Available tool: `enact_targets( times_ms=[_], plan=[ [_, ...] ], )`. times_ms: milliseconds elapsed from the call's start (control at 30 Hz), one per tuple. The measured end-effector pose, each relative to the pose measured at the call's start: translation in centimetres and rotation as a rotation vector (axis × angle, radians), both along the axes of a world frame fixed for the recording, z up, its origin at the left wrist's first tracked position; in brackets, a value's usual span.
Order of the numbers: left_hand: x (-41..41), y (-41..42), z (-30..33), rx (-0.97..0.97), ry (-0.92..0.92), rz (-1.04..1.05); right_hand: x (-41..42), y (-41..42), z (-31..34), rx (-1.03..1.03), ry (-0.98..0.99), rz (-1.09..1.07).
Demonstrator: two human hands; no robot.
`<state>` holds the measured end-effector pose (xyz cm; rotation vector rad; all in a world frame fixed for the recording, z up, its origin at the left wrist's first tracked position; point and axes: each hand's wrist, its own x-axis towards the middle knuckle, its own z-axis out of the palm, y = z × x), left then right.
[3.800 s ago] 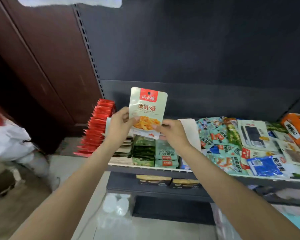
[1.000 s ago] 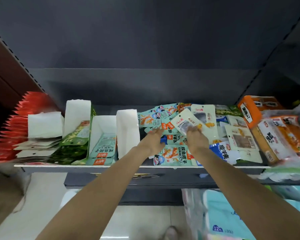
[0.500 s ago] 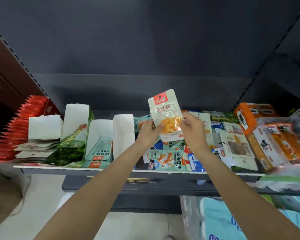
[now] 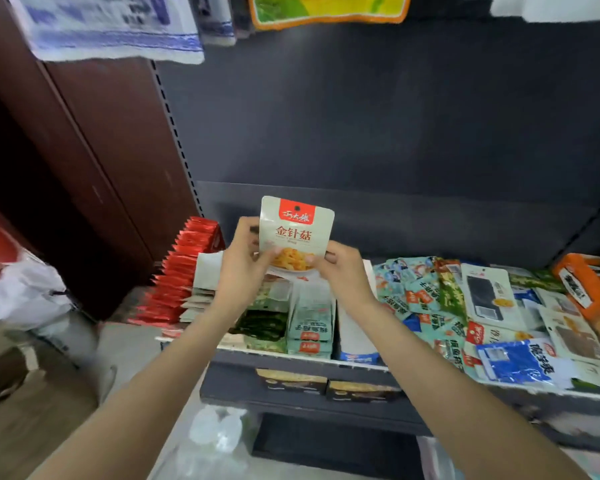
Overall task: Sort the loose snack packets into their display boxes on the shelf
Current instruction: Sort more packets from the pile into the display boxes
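Left of centre: row of red foil sachets (image 4: pixel 184 271) standing on edge, then white-walled display boxes (image 4: pixel 309 317) along the dark metal shelf (image 4: pixel 291 355). Left hand (image 4: pixel 241 268) pinches the lower left edge of a pale glossy snack packet with a red header (image 4: pixel 297 233); right hand (image 4: pixel 343 271) pinches its lower right corner — thumbs on the front. Packet held upright at frame centre, above the boxes, long axis vertical, header up, print facing the camera. Boxes lie directly below the grip; both hands about equally near. Loose pile of teal and white packets (image 4: pixel 465 306) at right — unsorted.
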<state>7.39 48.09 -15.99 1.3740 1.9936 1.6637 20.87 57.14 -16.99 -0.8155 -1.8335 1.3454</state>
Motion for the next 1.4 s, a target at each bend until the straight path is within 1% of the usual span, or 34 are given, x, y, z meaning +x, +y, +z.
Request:
enact_targets(
  times_ms=[100,200,267,367,433,500,567,633,733,800,867,933,1100,1167,1267,1400],
  plan=[
    [-5.2,-3.5,-0.1,-0.027,0.06,0.029,-4.9,-3.1,-0.3,-0.005,-0.02,-0.002],
    [-9.0,-6.0,-0.6,-0.063,0.074,0.056,-8.7,-5.3,-1.3,-0.014,-0.049,-0.024],
    [-11.0,-7.1,-1.3,-0.116,0.074,0.062,-10.4,-6.3,-2.2,-0.007,-0.113,-0.04],
    [-13.4,-8.0,-2.7,-0.228,0.113,0.068,-11.6,-7.2,-3.1,0.031,-0.267,-0.053],
    [-14.2,-8.2,-3.4,-0.316,0.183,0.062,-11.7,-7.5,-3.1,0.076,-0.308,-0.067],
    [-14.2,-8.6,-3.6,-0.349,0.208,0.032,-11.4,-7.7,-2.6,0.154,-0.304,-0.063],
    [-14.0,-8.9,-3.7,-0.302,0.221,0.005,-11.2,-7.8,-2.2,0.226,-0.321,-0.056],
    [-14.0,-9.0,-3.8,-0.27,0.301,-0.042,-11.1,-7.7,-2.1,0.278,-0.39,-0.033],
    [-13.9,-8.4,-3.9,-0.369,0.436,-0.142,-11.1,-7.5,-2.3,0.265,-0.505,0.043],
    [-13.3,-7.7,-3.5,-0.416,0.513,-0.158,-10.6,-7.4,-2.3,0.227,-0.481,0.053],
    [-12.2,-6.9,-3.1,-0.375,0.58,-0.145,-9.5,-7.0,-2.2,0.201,-0.426,0.022],
    [-10.2,-5.7,-2.6,-0.316,0.6,-0.163,-7.8,-6.1,-2.1,0.188,-0.39,-0.036],
    [-1.6,-0.5,-1.8,-0.256,0.531,-0.321,-0.5,-2.7,-2.1,0.173,-0.372,-0.263],
    [2.7,2.1,-2.0,-0.243,0.496,-0.39,3.3,-1.1,-2.5,0.161,-0.42,-0.34],
    [9.5,6.3,-3.0,-0.266,0.467,-0.471,10.0,1.7,-3.7,0.175,-0.554,-0.419],
    [18.4,12.0,-5.2,-0.43,0.493,-0.473,19.3,6.1,-5.8,0.174,-0.697,-0.451]
  ],
)
